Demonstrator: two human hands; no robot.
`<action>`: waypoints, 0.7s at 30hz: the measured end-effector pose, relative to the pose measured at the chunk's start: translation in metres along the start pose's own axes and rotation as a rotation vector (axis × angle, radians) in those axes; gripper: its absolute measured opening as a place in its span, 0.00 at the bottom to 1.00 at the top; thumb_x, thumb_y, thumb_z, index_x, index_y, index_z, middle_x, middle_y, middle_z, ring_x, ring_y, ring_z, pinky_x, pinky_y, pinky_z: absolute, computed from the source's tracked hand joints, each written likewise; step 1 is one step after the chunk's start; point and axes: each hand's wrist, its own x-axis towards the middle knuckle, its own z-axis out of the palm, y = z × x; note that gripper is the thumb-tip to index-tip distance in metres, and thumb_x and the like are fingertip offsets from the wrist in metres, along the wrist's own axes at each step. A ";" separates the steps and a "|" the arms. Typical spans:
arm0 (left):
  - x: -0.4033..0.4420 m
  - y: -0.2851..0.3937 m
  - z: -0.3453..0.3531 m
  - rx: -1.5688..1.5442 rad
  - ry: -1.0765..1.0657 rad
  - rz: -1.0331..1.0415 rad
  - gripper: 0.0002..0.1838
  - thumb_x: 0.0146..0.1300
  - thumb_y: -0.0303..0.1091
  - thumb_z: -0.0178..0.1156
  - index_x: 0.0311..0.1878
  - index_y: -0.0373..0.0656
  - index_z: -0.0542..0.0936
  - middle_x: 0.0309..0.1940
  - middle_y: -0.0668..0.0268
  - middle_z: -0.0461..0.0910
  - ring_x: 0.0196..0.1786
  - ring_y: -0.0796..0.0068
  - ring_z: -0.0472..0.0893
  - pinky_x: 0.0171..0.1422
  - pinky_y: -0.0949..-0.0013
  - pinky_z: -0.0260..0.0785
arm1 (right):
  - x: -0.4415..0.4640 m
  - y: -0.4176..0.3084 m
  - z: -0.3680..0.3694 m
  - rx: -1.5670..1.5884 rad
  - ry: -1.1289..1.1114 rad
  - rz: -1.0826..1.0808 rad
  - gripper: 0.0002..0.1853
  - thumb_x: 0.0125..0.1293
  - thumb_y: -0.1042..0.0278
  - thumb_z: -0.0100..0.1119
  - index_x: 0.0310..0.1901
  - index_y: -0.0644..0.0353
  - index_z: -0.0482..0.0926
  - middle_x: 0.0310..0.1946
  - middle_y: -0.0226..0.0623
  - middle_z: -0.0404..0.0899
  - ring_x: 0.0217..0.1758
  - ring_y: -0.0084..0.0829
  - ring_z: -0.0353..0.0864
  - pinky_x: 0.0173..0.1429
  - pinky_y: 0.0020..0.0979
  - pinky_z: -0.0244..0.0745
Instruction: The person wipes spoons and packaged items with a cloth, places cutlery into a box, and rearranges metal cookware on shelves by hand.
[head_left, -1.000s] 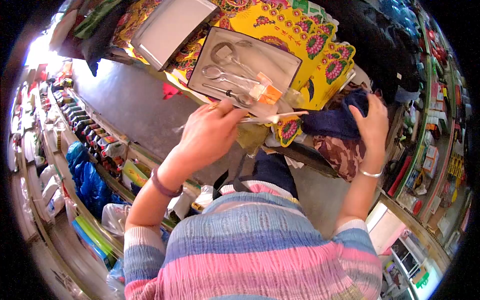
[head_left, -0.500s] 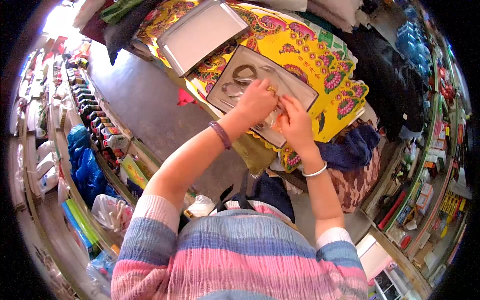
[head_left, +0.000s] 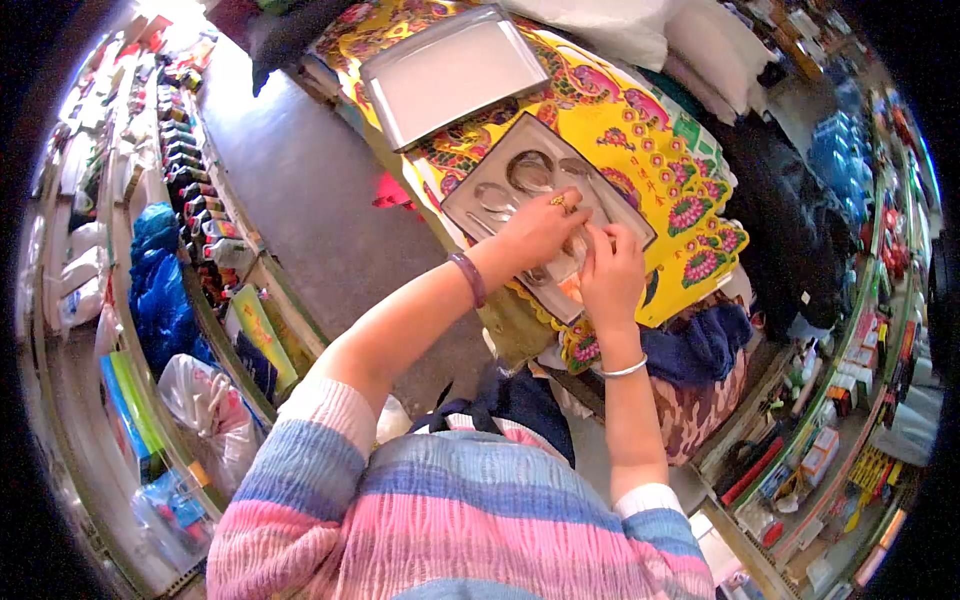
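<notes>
A shallow box [head_left: 480, 175] with a dark rim and a pale tray moulded with round and long hollows lies on the yellow flowered cloth. Above its near right part my left hand [head_left: 545, 228], with a ring and a purple bangle, is closed with its fingertips bent inward. My right hand [head_left: 612, 275], below a silver bangle, meets it fingertip to fingertip in a pinch. Whatever is between the fingers is hidden or too small to name. Something orange and clear shows in the tray under my right hand. A framed lid [head_left: 455, 75] with a pale face lies behind the box.
The yellow flowered cloth [head_left: 690, 215] covers the table. Dark blue cloth [head_left: 705, 345] and camouflage fabric lie at its near right. Shelves of bottles [head_left: 185, 165] run along the left, and packed shelves [head_left: 825, 440] along the right. Black fabric [head_left: 790, 200] lies right of the table.
The view has shifted, so the table sits farther right in it. Both hands stay together over the tray; my right hand's fingers have curled in more.
</notes>
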 end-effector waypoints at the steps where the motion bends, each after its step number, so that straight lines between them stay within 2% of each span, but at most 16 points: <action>1: -0.001 0.000 -0.002 0.022 0.060 0.012 0.21 0.47 0.31 0.57 0.48 0.40 0.74 0.51 0.53 0.71 0.59 0.55 0.68 0.61 0.60 0.63 | -0.004 0.005 0.008 -0.007 -0.041 -0.022 0.11 0.53 0.67 0.58 0.38 0.61 0.78 0.37 0.41 0.74 0.44 0.42 0.71 0.50 0.39 0.68; 4: -0.012 0.002 -0.022 0.062 0.223 0.045 0.21 0.45 0.31 0.57 0.47 0.39 0.75 0.49 0.54 0.72 0.59 0.58 0.69 0.63 0.62 0.62 | -0.007 0.016 0.018 -0.021 -0.037 -0.095 0.08 0.53 0.68 0.58 0.34 0.60 0.79 0.36 0.40 0.74 0.42 0.42 0.72 0.49 0.39 0.69; 5: -0.019 0.005 -0.030 0.082 0.274 0.047 0.21 0.45 0.31 0.57 0.47 0.39 0.75 0.49 0.54 0.72 0.58 0.59 0.69 0.63 0.62 0.61 | 0.000 0.006 0.003 -0.049 -0.086 -0.080 0.09 0.54 0.66 0.58 0.35 0.60 0.79 0.38 0.40 0.75 0.44 0.42 0.72 0.50 0.38 0.69; 7: -0.041 0.006 -0.018 0.125 0.179 -0.078 0.21 0.44 0.31 0.57 0.46 0.40 0.75 0.48 0.55 0.73 0.56 0.60 0.71 0.62 0.62 0.62 | -0.002 0.004 -0.007 -0.129 -0.010 -0.119 0.12 0.57 0.63 0.57 0.40 0.60 0.79 0.48 0.41 0.75 0.49 0.44 0.69 0.55 0.42 0.66; 9: -0.083 0.014 -0.044 0.057 0.257 -0.078 0.17 0.50 0.30 0.54 0.46 0.41 0.75 0.50 0.53 0.72 0.55 0.54 0.71 0.59 0.56 0.64 | 0.003 -0.013 -0.024 -0.103 0.056 -0.172 0.13 0.59 0.63 0.54 0.42 0.61 0.79 0.51 0.41 0.73 0.55 0.46 0.66 0.60 0.44 0.61; 10: -0.110 0.017 -0.053 0.032 0.244 -0.152 0.17 0.49 0.29 0.54 0.45 0.41 0.75 0.49 0.54 0.72 0.54 0.55 0.71 0.59 0.57 0.64 | 0.004 -0.021 -0.026 -0.121 0.084 -0.216 0.14 0.59 0.63 0.54 0.43 0.62 0.78 0.52 0.42 0.73 0.56 0.47 0.65 0.62 0.45 0.58; 11: -0.137 0.021 -0.060 -0.001 0.234 -0.225 0.17 0.48 0.29 0.54 0.44 0.42 0.76 0.48 0.55 0.72 0.54 0.56 0.72 0.59 0.58 0.65 | 0.006 -0.036 -0.032 -0.110 0.096 -0.237 0.15 0.57 0.72 0.54 0.47 0.61 0.77 0.52 0.41 0.73 0.60 0.44 0.63 0.63 0.42 0.58; 15: -0.270 0.039 -0.093 0.110 0.386 -0.488 0.15 0.47 0.28 0.56 0.42 0.42 0.76 0.47 0.58 0.73 0.53 0.57 0.73 0.58 0.58 0.65 | 0.007 -0.108 -0.021 0.145 -0.031 -0.366 0.14 0.56 0.75 0.54 0.45 0.63 0.77 0.48 0.42 0.76 0.54 0.43 0.69 0.60 0.40 0.63; 18: -0.369 0.068 -0.117 0.260 0.526 -0.799 0.14 0.49 0.27 0.56 0.42 0.42 0.77 0.45 0.60 0.74 0.52 0.59 0.74 0.57 0.58 0.66 | 0.003 -0.184 0.011 0.402 -0.176 -0.665 0.13 0.56 0.75 0.54 0.45 0.63 0.77 0.46 0.42 0.76 0.51 0.42 0.71 0.58 0.38 0.65; 21: -0.463 0.122 -0.135 0.413 0.711 -1.125 0.13 0.51 0.27 0.56 0.43 0.42 0.77 0.45 0.61 0.75 0.51 0.60 0.74 0.58 0.59 0.65 | -0.041 -0.292 0.018 0.556 -0.292 -0.979 0.13 0.57 0.76 0.54 0.45 0.63 0.77 0.43 0.41 0.77 0.50 0.42 0.72 0.56 0.39 0.67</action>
